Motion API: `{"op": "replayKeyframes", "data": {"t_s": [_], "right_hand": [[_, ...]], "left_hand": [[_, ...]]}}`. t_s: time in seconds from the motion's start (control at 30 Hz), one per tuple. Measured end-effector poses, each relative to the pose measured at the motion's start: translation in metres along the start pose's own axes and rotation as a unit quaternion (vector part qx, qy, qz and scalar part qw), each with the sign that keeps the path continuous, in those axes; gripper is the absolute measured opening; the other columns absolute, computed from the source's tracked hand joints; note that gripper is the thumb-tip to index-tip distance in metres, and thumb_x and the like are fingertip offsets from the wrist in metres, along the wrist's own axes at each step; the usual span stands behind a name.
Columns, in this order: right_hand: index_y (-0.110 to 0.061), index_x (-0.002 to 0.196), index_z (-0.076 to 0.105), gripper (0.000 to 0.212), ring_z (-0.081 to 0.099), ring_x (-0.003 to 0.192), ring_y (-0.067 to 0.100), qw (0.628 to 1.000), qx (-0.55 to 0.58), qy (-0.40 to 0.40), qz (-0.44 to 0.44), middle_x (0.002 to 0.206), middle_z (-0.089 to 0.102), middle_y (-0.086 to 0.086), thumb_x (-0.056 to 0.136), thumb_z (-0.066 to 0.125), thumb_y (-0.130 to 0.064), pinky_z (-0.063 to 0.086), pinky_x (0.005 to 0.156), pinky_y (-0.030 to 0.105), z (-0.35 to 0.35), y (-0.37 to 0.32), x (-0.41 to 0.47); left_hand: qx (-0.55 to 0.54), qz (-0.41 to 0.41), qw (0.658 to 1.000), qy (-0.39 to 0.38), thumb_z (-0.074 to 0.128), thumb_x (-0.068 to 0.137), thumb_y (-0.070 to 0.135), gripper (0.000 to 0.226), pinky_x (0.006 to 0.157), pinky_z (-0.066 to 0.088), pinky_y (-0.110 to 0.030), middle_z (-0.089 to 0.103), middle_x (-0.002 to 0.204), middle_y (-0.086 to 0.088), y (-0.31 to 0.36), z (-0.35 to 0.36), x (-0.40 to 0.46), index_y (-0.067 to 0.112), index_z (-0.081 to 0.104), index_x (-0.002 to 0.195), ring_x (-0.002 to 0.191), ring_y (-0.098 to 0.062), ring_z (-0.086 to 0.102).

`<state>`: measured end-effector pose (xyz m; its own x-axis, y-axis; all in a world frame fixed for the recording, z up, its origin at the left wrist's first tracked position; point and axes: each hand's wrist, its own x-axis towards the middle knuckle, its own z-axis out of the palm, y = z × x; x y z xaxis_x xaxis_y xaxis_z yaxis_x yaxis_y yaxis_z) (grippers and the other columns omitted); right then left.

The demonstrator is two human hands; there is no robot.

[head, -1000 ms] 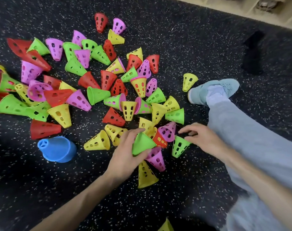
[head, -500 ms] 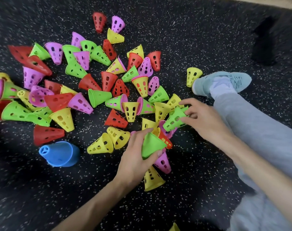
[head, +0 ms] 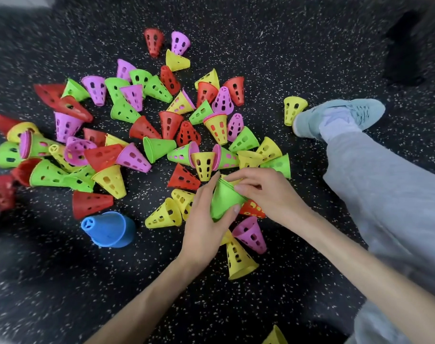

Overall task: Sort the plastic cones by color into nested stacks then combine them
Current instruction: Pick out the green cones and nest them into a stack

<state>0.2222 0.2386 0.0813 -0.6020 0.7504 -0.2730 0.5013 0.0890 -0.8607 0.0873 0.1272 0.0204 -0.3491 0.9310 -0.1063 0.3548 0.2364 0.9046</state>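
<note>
The small nested stack of bright green plastic cones [head: 225,198] sits between the two hands, lifted or propped just above the dark speckled rubber floor [head: 298,53]; layered rims show at its top edge, so it seems to hold a few cones, though the exact count cannot be told. The left hand [head: 206,219] wraps around the stack's lower body, thumb on one side and fingers on the other, grasping it firmly. The right hand [head: 266,192] curls over the stack's wide mouth with fingertips pinched at the rim, apparently pressing a green cone into place; whether it grips a separate cone cannot be told. By my judgement the job is at an early stage: only this one green stack is started. Just beyond the hands lie a loose yellow perforated plastic cone [head: 204,165] and a single green cone [head: 279,165]; just below them lie a pink perforated cone [head: 251,234] and another long yellow cone [head: 238,256]. Farther out, away from and to the left of the left hand, spreads the scattered heap of red, pink, yellow and green cones [head: 137,135], none sorted. A solid blue plastic cone [head: 107,228] lies on its side left of the left hand. Red, pink and yellow stacks remain to be built, then all combined.
</note>
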Motion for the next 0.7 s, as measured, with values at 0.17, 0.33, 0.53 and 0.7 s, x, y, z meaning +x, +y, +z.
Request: {"op": "replayKeyframes", "data": {"t_s": [0.17,0.33,0.53,0.7], "right_hand": [[-0.038,0.111,0.073,0.03,0.067,0.099,-0.007,1.0,-0.001,-0.012,-0.01,0.096,0.074,-0.019,0.098,0.066,-0.012,0.05,0.091,0.018,-0.004,0.001,-0.001],[-0.045,0.106,0.071,0.032,0.068,0.097,-0.002,1.0,-0.003,-0.009,-0.01,0.097,0.075,-0.01,0.097,0.067,-0.014,0.054,0.097,0.031,-0.002,0.003,-0.001],[-0.039,0.11,0.073,0.027,0.069,0.097,0.0,1.0,-0.004,-0.024,0.003,0.097,0.074,-0.012,0.097,0.067,-0.016,0.055,0.097,0.035,-0.001,0.005,0.0],[-0.036,0.113,0.075,0.02,0.066,0.098,-0.001,0.996,-0.084,-0.01,0.027,0.107,0.071,-0.021,0.098,0.066,-0.028,0.051,0.09,0.023,-0.028,0.011,0.005]], "left_hand": [[0.008,0.005,1.0,-0.012,0.074,0.091,0.037,0.075,0.096,0.033,-0.002,0.05,0.14,0.02,0.001,-0.006,0.002,0.05,0.034,0.153,0.131,0.007,0.044],[0.02,0.004,1.0,-0.011,0.076,0.09,0.039,0.072,0.096,0.035,-0.006,0.048,0.141,0.026,-0.001,-0.006,0.003,0.048,0.037,0.151,0.13,0.012,0.042],[0.029,-0.001,0.999,-0.027,0.076,0.089,0.042,0.071,0.101,0.04,-0.015,0.048,0.143,0.027,-0.004,-0.008,0.004,0.044,0.04,0.151,0.132,0.009,0.043],[0.021,-0.003,0.999,-0.035,0.075,0.089,0.045,0.07,0.104,0.041,-0.019,0.048,0.143,0.027,-0.001,-0.007,0.004,0.047,0.04,0.149,0.131,0.006,0.045]]}}
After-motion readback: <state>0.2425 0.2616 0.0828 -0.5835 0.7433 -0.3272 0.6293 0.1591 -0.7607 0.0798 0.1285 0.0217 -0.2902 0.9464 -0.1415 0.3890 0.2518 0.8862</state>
